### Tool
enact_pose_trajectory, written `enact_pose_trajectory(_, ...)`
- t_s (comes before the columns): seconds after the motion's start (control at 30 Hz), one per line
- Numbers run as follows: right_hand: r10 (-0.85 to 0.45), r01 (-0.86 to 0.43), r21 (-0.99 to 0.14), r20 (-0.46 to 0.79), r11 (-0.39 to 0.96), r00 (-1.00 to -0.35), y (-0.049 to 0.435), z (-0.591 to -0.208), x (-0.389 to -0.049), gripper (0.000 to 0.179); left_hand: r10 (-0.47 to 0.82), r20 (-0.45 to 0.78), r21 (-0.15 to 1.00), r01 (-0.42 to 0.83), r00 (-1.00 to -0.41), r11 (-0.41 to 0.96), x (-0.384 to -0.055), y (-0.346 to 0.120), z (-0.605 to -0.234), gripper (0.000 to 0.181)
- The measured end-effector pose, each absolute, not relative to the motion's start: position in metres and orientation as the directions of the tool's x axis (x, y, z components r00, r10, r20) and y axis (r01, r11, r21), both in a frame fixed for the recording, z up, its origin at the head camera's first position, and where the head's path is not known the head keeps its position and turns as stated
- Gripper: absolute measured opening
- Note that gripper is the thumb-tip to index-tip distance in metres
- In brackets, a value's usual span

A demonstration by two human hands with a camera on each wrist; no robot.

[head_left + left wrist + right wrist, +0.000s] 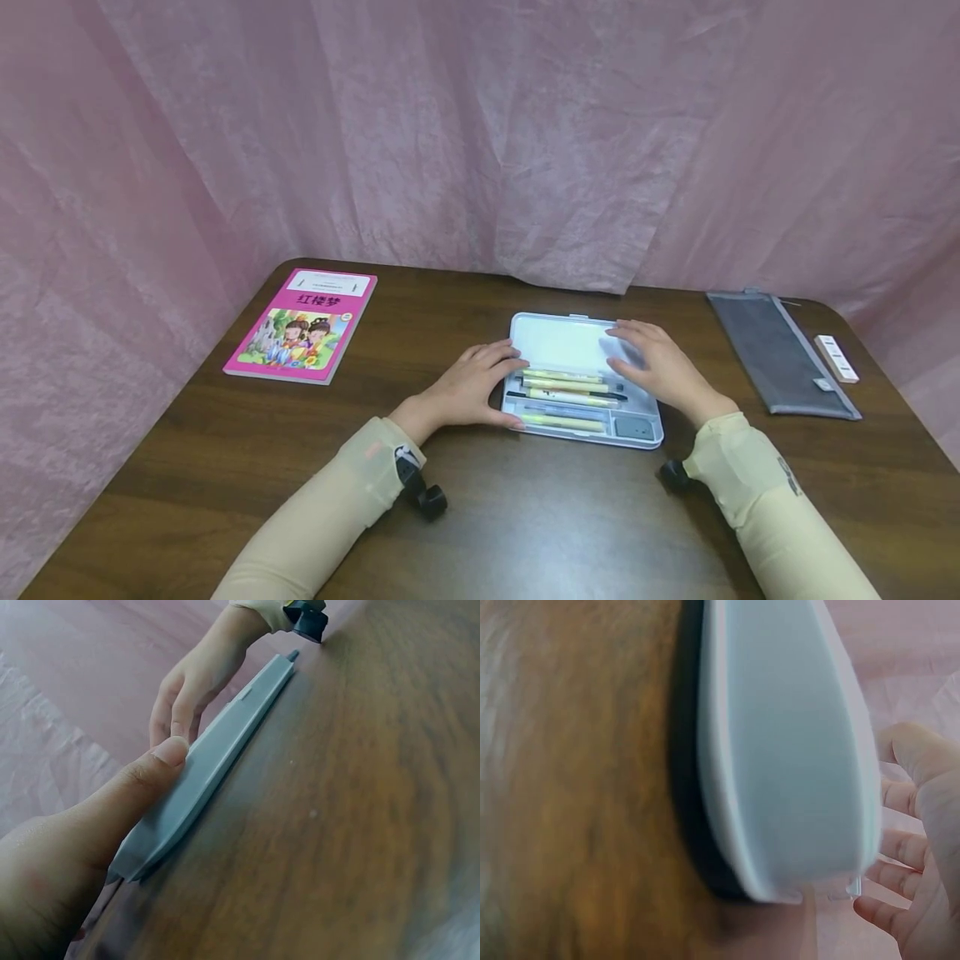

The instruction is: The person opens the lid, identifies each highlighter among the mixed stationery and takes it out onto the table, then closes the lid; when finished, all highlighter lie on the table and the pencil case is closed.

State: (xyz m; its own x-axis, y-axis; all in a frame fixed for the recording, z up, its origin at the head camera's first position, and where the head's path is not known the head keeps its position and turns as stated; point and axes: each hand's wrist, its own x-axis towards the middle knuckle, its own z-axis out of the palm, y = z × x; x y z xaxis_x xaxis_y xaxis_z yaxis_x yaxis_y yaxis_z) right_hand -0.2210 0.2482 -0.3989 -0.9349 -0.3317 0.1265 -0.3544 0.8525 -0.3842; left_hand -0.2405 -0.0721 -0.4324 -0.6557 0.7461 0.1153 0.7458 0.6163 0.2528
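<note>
A pale blue-grey pencil case [525, 431] lies unfolded on the table. Its white lid [558, 340] is laid back on the far side. In the near half are several yellowish pens [562, 386] and a dark grey rectangular piece [633, 428]. My left hand [461, 392] rests at the case's left side, thumb on the near corner and fingers by the lid. The left wrist view shows that thumb [171, 751] against the case's rim. Over the lid's right part, my right hand [663, 371] has its fingers spread; whether they touch it, I cannot tell.
A pink book [255, 364] lies on the left of the brown table [525, 525]. On the right are a grey mesh zip pouch [776, 354] and a small white box [836, 359]. A pink curtain [420, 150] hangs behind the far edge.
</note>
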Motion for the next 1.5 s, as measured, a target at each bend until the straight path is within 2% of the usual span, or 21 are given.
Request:
enact_pose_trajectory(0.53,-0.266,-0.336,-0.399,0.221,0.853,-0.938,0.247,-0.365,-0.203,0.054,0.74,0.107,0.282,0.733,-0.665,0.618,-0.24,-0.073,-0.432,0.091)
enact_pose_trajectory(1.07,-0.312,-0.439,-0.37,0.354,0.819,-0.882,0.243,-0.357,-0.174,0.036,0.731,0.075,0.319,0.711,-0.678,0.627,-0.244,-0.072,-0.432,0.091)
enact_pose_trajectory(1.5,-0.352,-0.439,-0.419,0.273,0.795,-0.896,0.243,-0.368,-0.163,0.027,0.727,0.076,0.336,0.703,-0.683,0.626,-0.244,-0.071,-0.431,0.091)
